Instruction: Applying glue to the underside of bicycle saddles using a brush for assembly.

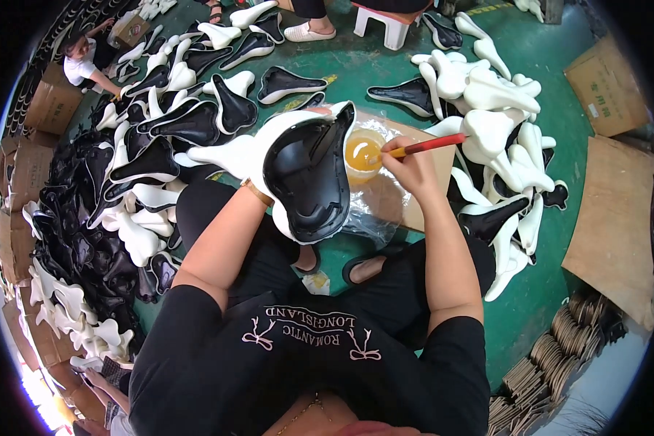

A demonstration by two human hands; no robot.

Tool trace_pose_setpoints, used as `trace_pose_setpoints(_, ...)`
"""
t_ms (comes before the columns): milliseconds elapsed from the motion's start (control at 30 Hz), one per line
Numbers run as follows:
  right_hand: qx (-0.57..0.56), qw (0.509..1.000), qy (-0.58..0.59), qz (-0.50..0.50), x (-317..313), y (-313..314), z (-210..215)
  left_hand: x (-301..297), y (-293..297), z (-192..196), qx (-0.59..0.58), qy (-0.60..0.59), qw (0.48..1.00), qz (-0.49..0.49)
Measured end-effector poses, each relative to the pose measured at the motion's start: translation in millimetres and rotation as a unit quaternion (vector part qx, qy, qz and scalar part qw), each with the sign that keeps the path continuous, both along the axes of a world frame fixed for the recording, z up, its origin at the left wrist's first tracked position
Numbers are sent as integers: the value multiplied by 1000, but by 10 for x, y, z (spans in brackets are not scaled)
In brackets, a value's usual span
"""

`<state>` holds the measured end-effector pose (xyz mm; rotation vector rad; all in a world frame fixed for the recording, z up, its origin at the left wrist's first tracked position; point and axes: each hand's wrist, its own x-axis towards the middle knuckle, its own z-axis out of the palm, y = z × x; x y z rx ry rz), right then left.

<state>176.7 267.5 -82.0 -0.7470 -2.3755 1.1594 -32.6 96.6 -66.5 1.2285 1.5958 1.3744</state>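
A bicycle saddle [305,182] with a black shell and a white rim is held up in front of me, its hollow black side facing me. My left hand [260,192] supports it from behind, its fingers mostly hidden by the saddle. My right hand [408,168] is closed around a brush [434,144] with a red and yellow handle. The brush tip reaches into a tub of yellow liquid [361,154], just right of the saddle. Under the tub are clear plastic film [374,211] and a cardboard box [430,190].
White and black saddle parts [487,94] are heaped on the green floor to my right, with more [189,120] at the left. Black covers [80,225] are piled at far left. Cardboard boxes [607,83] line both sides. A person [87,62] reaches toward the left heap.
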Motion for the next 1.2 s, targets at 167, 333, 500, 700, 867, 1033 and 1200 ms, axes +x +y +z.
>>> trace_pose_setpoints(167,-274,931,236,-60,207,49,578,67,2,124,92,-132,987,-28)
trace_pose_setpoints(333,-370,904,207,45,264,-48,633,116,152,116,139,95,985,-17)
trace_pose_setpoints(500,-276,932,233,-6,214,-66,694,138,246,73,227,283,931,-35)
trace_pose_setpoints(700,-130,958,177,184,349,-194,881,40,261,159,189,272,944,0)
trace_pose_setpoints(867,-88,956,173,219,330,-350,995,-125,323,67,243,282,925,72)
trace_pose_setpoints(1033,-66,954,204,210,289,-450,962,-162,292,50,182,194,956,123)
trace_pose_setpoints(1200,-396,870,263,131,246,-613,843,-192,271,55,194,141,956,171)
